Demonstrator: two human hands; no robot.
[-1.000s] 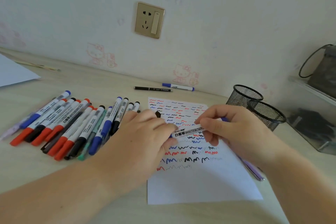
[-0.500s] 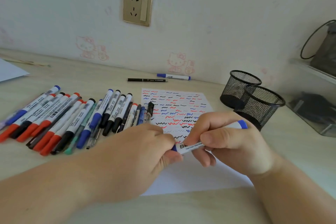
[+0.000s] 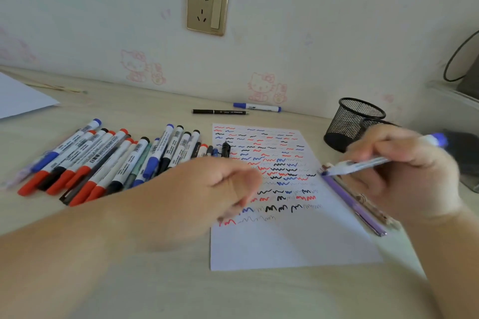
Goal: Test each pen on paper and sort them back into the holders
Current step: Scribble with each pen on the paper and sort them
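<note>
Along the right edge of the white squiggle-covered paper sheet (image 3: 290, 241), two slim purple pens (image 3: 355, 204) lie just beside my right hand (image 3: 404, 171), which grips a white blue-ended whiteboard marker (image 3: 363, 164), tip at that edge. Behind it stands a black mesh holder (image 3: 350, 122). My left hand (image 3: 207, 189) hovers blurred over the sheet's left edge, fingers curled; I cannot tell whether it holds anything. Beyond it lies the row of capped markers (image 3: 103, 160) on bare pale desk (image 3: 155, 292).
</note>
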